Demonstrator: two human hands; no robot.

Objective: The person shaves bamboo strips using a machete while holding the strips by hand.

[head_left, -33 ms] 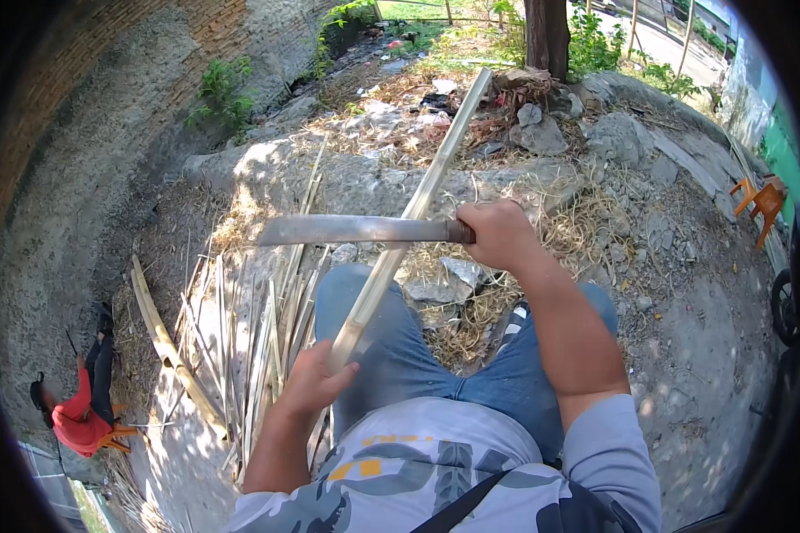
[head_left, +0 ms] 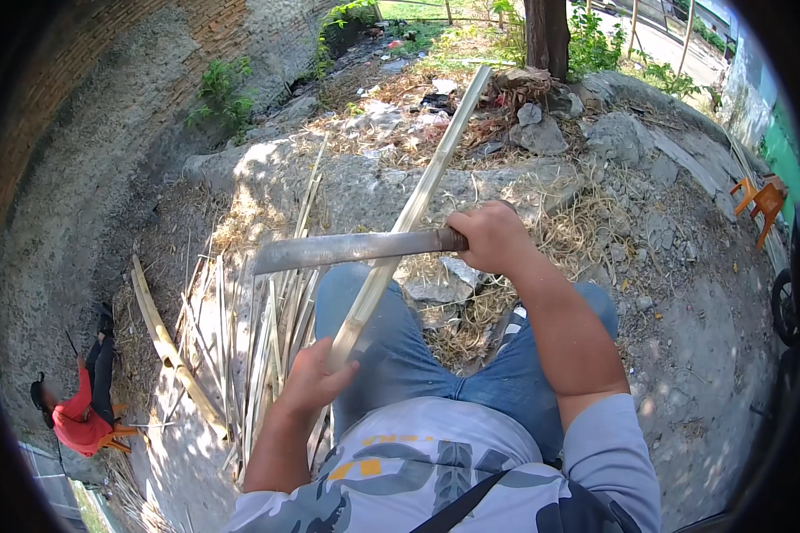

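A long pale bamboo strip (head_left: 440, 153) slants up and away to the right from between my legs. My left hand (head_left: 316, 377) is closed round its near end, with the thumb along the edge. In my right hand (head_left: 493, 238) is the dark handle of a machete (head_left: 338, 250), fingers wrapped round it. Its broad grey blade points left and crosses over the strip about midway. Whether the edge bites into the strip or only rests on it, I cannot tell.
Several loose bamboo strips (head_left: 267, 329) lie at my left, beside a thicker split bamboo pole (head_left: 164, 342). Curly shavings (head_left: 569, 231) and stones cover the ground ahead. A person in red (head_left: 84, 417) sits far left. An orange chair (head_left: 760, 206) stands at the right.
My right hand has drawn the machete slightly nearer me along the strip, its tip swinging lower. My left hand and the bamboo strip stay almost still.
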